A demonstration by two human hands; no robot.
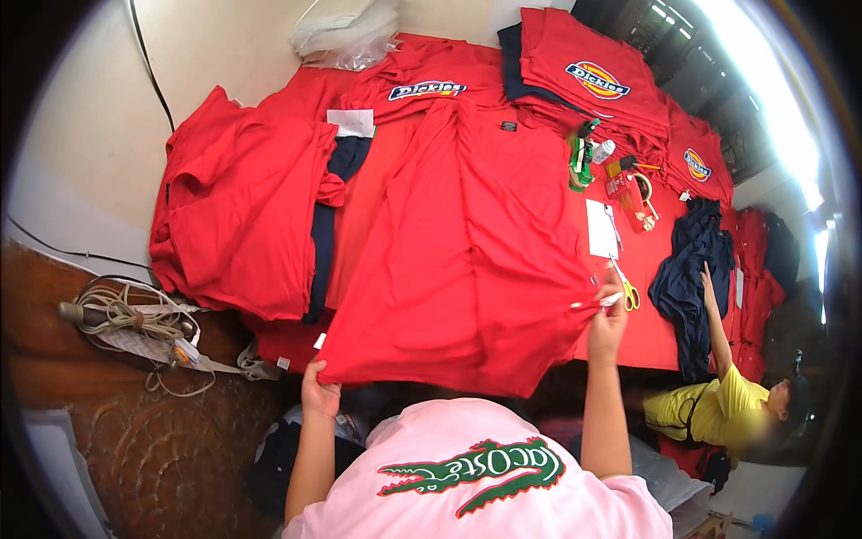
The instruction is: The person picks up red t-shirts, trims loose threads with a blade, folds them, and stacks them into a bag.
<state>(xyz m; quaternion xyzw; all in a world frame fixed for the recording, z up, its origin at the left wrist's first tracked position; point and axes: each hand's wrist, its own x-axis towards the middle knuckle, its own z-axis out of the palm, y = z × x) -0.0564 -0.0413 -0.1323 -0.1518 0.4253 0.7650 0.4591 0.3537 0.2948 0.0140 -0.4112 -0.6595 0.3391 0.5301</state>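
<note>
A red T-shirt (476, 242) lies spread over the table, its near edge lifted toward me. My left hand (321, 389) is closed on its near left corner, just below a small white tag. At the near right, my right hand (609, 325) pinches the cloth. Something small and white shows at its fingertips, too small to name. Yellow-handled scissors (626, 286) lie right beside that hand. A white paper sheet (601, 228) rests farther up the table, with a thin tool along its edge.
Piled red shirts (242, 207) stand at left, with another stack (597, 76) at the far right. A green tape dispenser (580, 162) and small supplies sit right of the shirt. A person in yellow (718, 409) touches dark navy cloth (690, 269). Coiled cord (135, 310) lies at far left.
</note>
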